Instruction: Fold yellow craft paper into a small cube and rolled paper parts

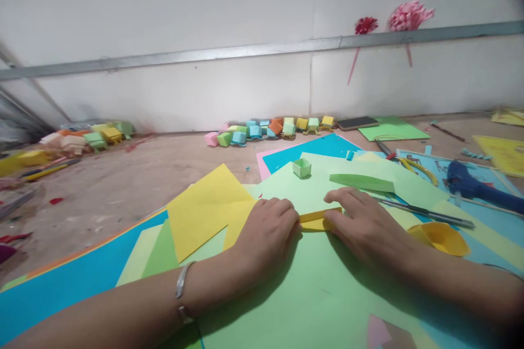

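Observation:
Between my hands lies a folded yellow paper strip [313, 221], resting on pale green sheets [327, 294]. My left hand [270, 229] is closed on the strip's left end, its fingers curled and partly hidden. At the right end, my right hand [356, 223] pinches the strip between thumb and fingers. Beyond them stands a small open green paper box [302, 168]. A curved green paper strip [362, 182] lies past my right hand. Yellow sheets [204, 207] spread beside my left hand, and a curled yellow paper piece [442, 238] sits near my right forearm.
Scissors [426, 212] lie right of my right hand, with a blue glue gun [483, 188] and yellow-handled pliers [417, 169] farther over. Small coloured paper models [270, 130] line the wall, beside a dark phone-like slab [358, 122]. More paper models [98, 136] sit at far left.

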{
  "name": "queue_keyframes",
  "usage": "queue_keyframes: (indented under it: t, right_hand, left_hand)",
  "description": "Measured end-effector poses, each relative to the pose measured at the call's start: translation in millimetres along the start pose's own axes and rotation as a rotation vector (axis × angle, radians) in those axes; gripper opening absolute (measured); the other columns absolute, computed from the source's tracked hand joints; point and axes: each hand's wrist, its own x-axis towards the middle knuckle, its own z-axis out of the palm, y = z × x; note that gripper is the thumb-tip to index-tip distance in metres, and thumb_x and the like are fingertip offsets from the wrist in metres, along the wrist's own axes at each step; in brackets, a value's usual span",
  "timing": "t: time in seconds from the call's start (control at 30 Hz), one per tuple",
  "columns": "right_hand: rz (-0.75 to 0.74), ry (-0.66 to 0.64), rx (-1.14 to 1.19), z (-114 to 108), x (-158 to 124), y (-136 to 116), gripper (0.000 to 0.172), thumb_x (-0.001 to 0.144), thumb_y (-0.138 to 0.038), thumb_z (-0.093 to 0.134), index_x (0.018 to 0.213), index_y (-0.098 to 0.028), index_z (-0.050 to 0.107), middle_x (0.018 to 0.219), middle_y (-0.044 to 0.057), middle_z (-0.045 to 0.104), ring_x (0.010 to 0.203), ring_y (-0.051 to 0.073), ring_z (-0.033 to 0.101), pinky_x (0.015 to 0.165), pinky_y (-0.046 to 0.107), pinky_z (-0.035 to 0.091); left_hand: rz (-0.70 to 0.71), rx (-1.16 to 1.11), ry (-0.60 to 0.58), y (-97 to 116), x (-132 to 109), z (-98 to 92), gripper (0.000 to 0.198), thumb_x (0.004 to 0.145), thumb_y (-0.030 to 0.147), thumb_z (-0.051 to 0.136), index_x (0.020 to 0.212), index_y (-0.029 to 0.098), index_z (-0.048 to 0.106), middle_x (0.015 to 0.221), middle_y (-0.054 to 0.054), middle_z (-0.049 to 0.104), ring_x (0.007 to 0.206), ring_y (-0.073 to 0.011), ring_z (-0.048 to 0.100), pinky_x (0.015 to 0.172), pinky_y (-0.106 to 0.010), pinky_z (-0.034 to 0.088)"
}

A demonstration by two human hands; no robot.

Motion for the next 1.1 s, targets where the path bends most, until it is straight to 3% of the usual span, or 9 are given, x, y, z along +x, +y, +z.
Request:
queue_keyframes:
  t: [0.1,0.2,0.3,0.47,0.63,0.8,0.93,1.1]
  right_hand:
    - [0.024,-0.015,-0.014,-4,1,-3,0.024,0.088,-0.007,0.049,0.068,-0.014,0.061,0.082,0.010,0.060,0.074,0.021,0.047,0.065,0.033,0.037]
    - [0.046,-0.091,0.062,-7,0,-6,0.021,0.086,-0.013,0.056,0.066,-0.016,0.060,0.072,0.005,0.058,0.068,0.018,0.043,0.061,0.031,0.029]
    - [0.084,-0.163,0.150,-6,-2,-7,0.016,0.086,-0.017,0.060,0.070,-0.016,0.062,0.074,0.005,0.060,0.071,0.018,0.047,0.063,0.031,0.027]
    - [0.100,-0.191,0.137,1,-5,-3,0.025,0.090,-0.009,0.050,0.068,-0.016,0.059,0.070,0.004,0.058,0.066,0.016,0.044,0.061,0.031,0.025]
    - [0.158,-0.228,0.197,2,-3,-3,0.011,0.087,-0.016,0.060,0.076,-0.016,0.060,0.077,0.005,0.061,0.071,0.018,0.048,0.062,0.030,0.028]
    - [0.187,-0.254,0.203,4,-2,-1,0.023,0.093,-0.012,0.048,0.073,-0.017,0.057,0.071,0.004,0.058,0.068,0.017,0.045,0.061,0.030,0.027]
    - [0.279,-0.360,0.216,4,-1,-1,0.022,0.094,-0.015,0.046,0.074,-0.017,0.055,0.072,0.004,0.057,0.067,0.017,0.045,0.060,0.030,0.025]
    - [0.351,-0.433,0.198,-1,1,-3,0.024,0.095,-0.019,0.044,0.072,-0.018,0.050,0.071,0.003,0.055,0.065,0.016,0.043,0.059,0.029,0.024]
  left_hand:
    - [-0.006,-0.013,0.027,-2,0,2.7,0.023,0.093,0.015,0.044,0.080,0.016,0.063,0.085,-0.006,0.066,0.077,-0.0210,0.057,0.075,-0.040,0.044]
    - [-0.009,-0.024,0.029,-3,0,4.5,0.024,0.093,0.014,0.042,0.079,0.016,0.062,0.082,-0.006,0.066,0.075,-0.0207,0.057,0.071,-0.037,0.044]
    - [-0.024,-0.041,0.037,-2,-1,5.4,0.026,0.093,0.015,0.040,0.079,0.016,0.061,0.081,-0.007,0.065,0.074,-0.0206,0.056,0.067,-0.035,0.044]
    - [-0.031,-0.109,0.029,0,-2,3.9,0.024,0.092,0.014,0.039,0.080,0.016,0.060,0.086,-0.008,0.064,0.078,-0.0206,0.055,0.070,-0.034,0.046]
    - [-0.055,-0.176,0.023,-1,-2,3.8,0.025,0.093,0.016,0.036,0.082,0.016,0.058,0.088,-0.008,0.063,0.079,-0.0209,0.055,0.072,-0.035,0.048]
    - [-0.078,-0.204,-0.004,-1,0,2.3,0.023,0.093,0.016,0.039,0.082,0.016,0.059,0.088,-0.008,0.062,0.080,-0.0215,0.055,0.073,-0.036,0.047]
    - [-0.111,-0.144,-0.024,-1,1,-1.3,0.022,0.092,0.019,0.044,0.078,0.017,0.060,0.096,-0.008,0.062,0.083,-0.0220,0.055,0.075,-0.037,0.046]
    - [-0.164,-0.052,-0.061,-4,3,-3.1,0.025,0.096,0.026,0.043,0.079,0.017,0.059,0.089,-0.007,0.059,0.079,-0.0219,0.054,0.071,-0.036,0.044]
